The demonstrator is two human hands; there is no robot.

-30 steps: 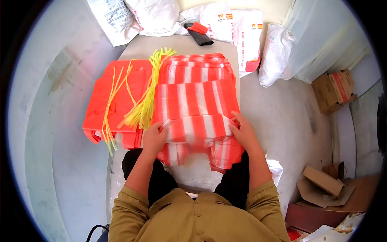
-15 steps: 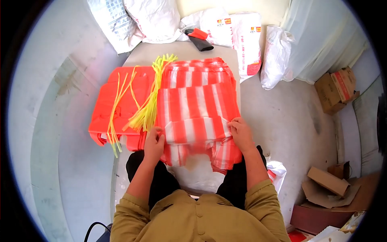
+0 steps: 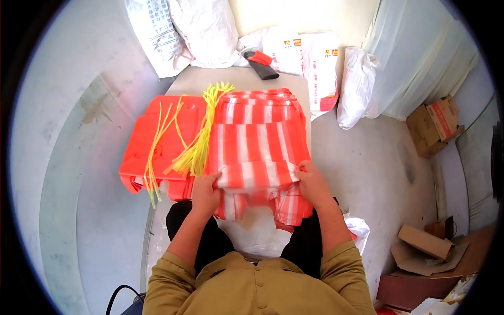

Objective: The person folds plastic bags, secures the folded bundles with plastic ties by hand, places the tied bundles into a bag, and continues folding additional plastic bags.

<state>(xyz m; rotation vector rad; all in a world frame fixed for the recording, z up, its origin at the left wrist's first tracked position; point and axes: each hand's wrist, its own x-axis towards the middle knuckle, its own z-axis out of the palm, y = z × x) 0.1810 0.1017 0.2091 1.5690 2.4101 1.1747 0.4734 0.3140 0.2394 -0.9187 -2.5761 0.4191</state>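
A stack of red-and-white striped plastic bags lies in front of me, its near end hanging over the table edge. My left hand pinches the left end of a folded striped band across the stack. On the right end of that same band, the fingers of my right hand are closed. Left of the striped stack is a pile of plain red bags. A bundle of yellow strips lies between the two piles, and a few loose yellow strips rest on the red pile.
A grey table carries the piles. A black and red roll lies at its far edge. White sacks stand behind, another white sack at the right. Cardboard boxes and opened cardboard sit farther right.
The whole view has shifted, so the piles appear lower. My left fingers, loosely curled beside the stack half a second ago, now pinch the band's left end. My right hand stays at its right end.
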